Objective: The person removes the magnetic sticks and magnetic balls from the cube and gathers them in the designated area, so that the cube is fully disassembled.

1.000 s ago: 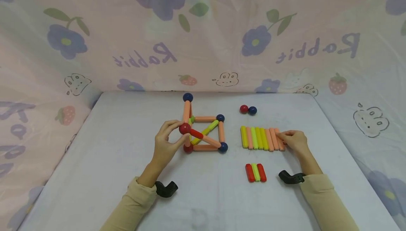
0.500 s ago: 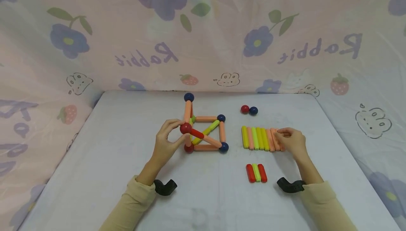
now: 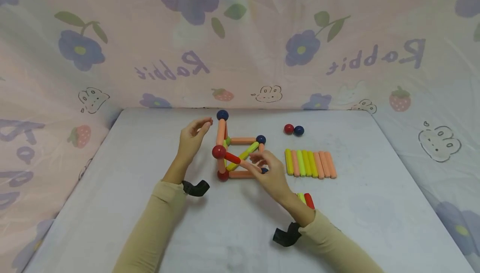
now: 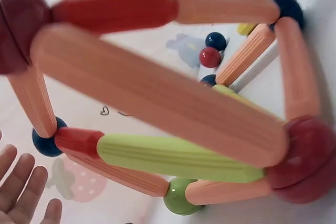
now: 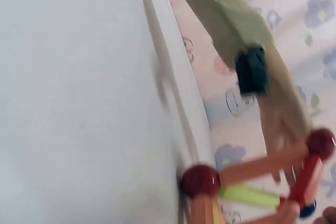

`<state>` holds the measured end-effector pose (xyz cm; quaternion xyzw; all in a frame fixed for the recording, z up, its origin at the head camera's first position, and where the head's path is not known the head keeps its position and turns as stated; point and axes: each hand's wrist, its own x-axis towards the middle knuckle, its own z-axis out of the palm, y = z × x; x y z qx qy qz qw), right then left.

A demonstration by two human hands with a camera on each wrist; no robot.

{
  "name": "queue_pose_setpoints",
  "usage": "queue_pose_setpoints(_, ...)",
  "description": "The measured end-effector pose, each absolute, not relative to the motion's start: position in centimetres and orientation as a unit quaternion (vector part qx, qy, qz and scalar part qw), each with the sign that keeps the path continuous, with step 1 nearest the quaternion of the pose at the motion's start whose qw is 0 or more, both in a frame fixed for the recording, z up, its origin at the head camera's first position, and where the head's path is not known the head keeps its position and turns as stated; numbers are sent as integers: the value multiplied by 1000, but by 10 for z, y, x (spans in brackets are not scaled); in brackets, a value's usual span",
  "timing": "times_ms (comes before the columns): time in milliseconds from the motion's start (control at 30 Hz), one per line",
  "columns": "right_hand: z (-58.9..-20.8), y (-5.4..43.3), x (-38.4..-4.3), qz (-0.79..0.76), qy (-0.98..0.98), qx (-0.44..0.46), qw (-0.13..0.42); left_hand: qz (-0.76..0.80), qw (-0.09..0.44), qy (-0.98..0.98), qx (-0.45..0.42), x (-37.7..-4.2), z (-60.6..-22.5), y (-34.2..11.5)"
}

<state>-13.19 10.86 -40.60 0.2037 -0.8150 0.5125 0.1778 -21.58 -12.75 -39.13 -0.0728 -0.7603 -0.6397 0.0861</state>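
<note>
A frame of sticks and balls stands on the table, its raised red ball (image 3: pixel 219 152) nearest me and a blue ball (image 3: pixel 222 115) behind. My left hand (image 3: pixel 190 144) is in the air left of that blue ball, holding nothing. Its spread fingers (image 4: pixel 26 187) show in the left wrist view, apart from the frame. Over the frame's right side is my right hand (image 3: pixel 274 178), thumb and fingers separated. It partly covers the lower right blue ball (image 3: pixel 264 170) and the peach stick leading there; whether it touches them I cannot tell. A red-and-peach strut (image 3: pixel 233 158) slopes down from the raised ball.
To the right lies a row of yellow, green and peach sticks (image 3: pixel 309 164). Behind it a loose red ball (image 3: pixel 288 128) and blue ball (image 3: pixel 298 131) sit together. Short sticks (image 3: pixel 309 201) lie nearer me, partly behind the right wrist. A printed curtain (image 3: pixel 240 56) backs the white table (image 3: pixel 112 206).
My left hand has let go of the raised red ball and moved up and away. My right hand has left the stick row and moved left to the frame; the row still lies there.
</note>
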Motion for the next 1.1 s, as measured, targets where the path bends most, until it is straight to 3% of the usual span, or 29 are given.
queue_pose_setpoints(200, -400, 61, -139, 498, -808, 236, 209, -636, 1, -769, -61, -242, -389, -120)
queue_pose_setpoints(433, -402, 40, -147, 513, -795, 244, 212, -663, -50, -741, -92, -256, -394, -113)
queue_pose_setpoints(1100, -395, 64, -140, 493, -811, 258, 182, -682, -21, -728, -68, -245, -396, -124)
